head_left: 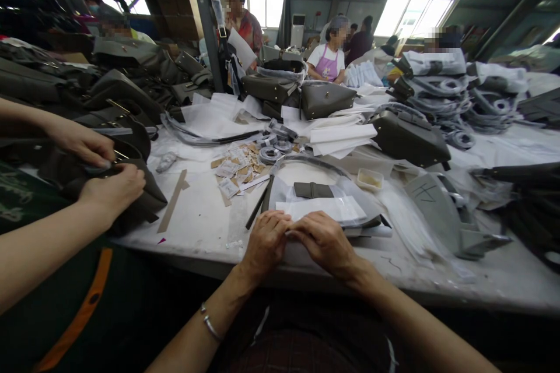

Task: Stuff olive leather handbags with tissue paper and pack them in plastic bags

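Observation:
My left hand [268, 239] and my right hand [326, 240] meet at the front edge of a white wrapped packet [324, 210]. Both have their fingers curled and pinched on its near edge, thumbs close together. Behind the packet lies a small dark grey piece [313, 190] on translucent wrapping. A strap wrapped in clear film [312, 158] arches around it. Dark material sticks out from under the packet on the right.
A co-worker's hands [109, 180] handle a dark bag at left. Tags and small packets [238, 169], a clear tub [370, 180], grey bags [409, 137] and a flat grey piece [441, 210] lie on the white table [196, 221]. People stand beyond.

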`<state>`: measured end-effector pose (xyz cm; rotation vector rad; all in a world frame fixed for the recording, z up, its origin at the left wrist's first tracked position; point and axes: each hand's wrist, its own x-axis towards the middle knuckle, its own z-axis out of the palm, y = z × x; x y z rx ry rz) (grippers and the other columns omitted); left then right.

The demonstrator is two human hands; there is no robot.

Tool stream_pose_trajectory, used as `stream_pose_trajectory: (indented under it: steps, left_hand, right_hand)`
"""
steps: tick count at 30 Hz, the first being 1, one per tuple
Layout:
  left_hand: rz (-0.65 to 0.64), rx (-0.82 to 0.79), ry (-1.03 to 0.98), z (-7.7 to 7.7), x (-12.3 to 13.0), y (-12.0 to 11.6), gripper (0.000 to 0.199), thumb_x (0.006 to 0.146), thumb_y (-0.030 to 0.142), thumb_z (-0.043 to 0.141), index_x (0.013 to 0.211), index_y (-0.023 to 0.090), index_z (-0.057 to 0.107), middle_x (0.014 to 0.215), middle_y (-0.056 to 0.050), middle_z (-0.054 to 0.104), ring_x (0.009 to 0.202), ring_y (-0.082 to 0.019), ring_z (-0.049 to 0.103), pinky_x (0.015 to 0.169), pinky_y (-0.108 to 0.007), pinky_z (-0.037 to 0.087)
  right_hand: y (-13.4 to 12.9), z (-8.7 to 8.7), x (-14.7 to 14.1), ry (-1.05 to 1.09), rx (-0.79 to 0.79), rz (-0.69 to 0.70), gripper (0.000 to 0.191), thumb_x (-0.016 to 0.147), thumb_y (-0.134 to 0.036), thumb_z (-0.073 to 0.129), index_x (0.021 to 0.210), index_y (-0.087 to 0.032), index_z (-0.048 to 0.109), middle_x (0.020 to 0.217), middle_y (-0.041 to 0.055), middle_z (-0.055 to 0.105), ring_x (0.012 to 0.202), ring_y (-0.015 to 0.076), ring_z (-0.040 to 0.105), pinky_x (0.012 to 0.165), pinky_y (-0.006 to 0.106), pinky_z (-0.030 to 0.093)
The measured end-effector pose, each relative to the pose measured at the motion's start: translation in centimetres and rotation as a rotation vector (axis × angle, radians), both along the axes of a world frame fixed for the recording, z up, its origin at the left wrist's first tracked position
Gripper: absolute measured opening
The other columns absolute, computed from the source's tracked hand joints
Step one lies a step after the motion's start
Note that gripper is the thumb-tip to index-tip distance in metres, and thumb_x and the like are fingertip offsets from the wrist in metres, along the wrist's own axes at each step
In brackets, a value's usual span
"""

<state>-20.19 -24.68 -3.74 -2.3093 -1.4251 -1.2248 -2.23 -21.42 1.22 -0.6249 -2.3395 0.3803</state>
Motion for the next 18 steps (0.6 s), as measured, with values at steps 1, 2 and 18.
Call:
stream_pose_trajectory:
  steps: [1, 2, 18]
  left_hand:
    - [-0.009, -0.043, -0.037, 0.3, 0.0, -0.2, 0.024, 0.087, 0.008, 0.051, 0.106, 0.019, 0.060, 0.106, -0.006, 0.068, 0.111, -0.022, 0.059, 0.101, -0.042, 0.046]
    - [-0.013, -0.088, -0.068, 0.5, 0.0, -0.4, 0.025, 0.085, 0.008, 0.052, 0.106, 0.020, 0.060, 0.108, -0.006, 0.068, 0.113, -0.022, 0.058, 0.104, -0.044, 0.043]
    - [0.323, -0.136, -0.193, 0.9, 2.1, 1.7, 0.019, 0.089, 0.018, 0.053, 0.071, 0.021, 0.049, 0.071, -0.001, 0.055, 0.075, -0.019, 0.053, 0.074, -0.036, 0.041]
  right_hand:
    - [0.9, 0.3, -0.2, 0.002, -0.009, -0.021, 0.016, 0.096, -0.026, 0.054, 0.086, -0.021, 0.066, 0.079, 0.0031, 0.071, 0.078, 0.0179, 0.064, 0.080, 0.032, 0.046]
    - [1.9, 0.6, -0.4, -0.001, -0.022, -0.042, 0.016, 0.096, -0.026, 0.055, 0.085, -0.022, 0.066, 0.079, 0.0027, 0.071, 0.079, 0.0178, 0.065, 0.081, 0.032, 0.045]
    - [6.9, -0.2, -1.6, -0.200, -0.187, -0.097, 0.009, 0.085, -0.020, 0.070, 0.077, -0.022, 0.070, 0.075, -0.0004, 0.068, 0.076, 0.0157, 0.060, 0.074, 0.028, 0.044]
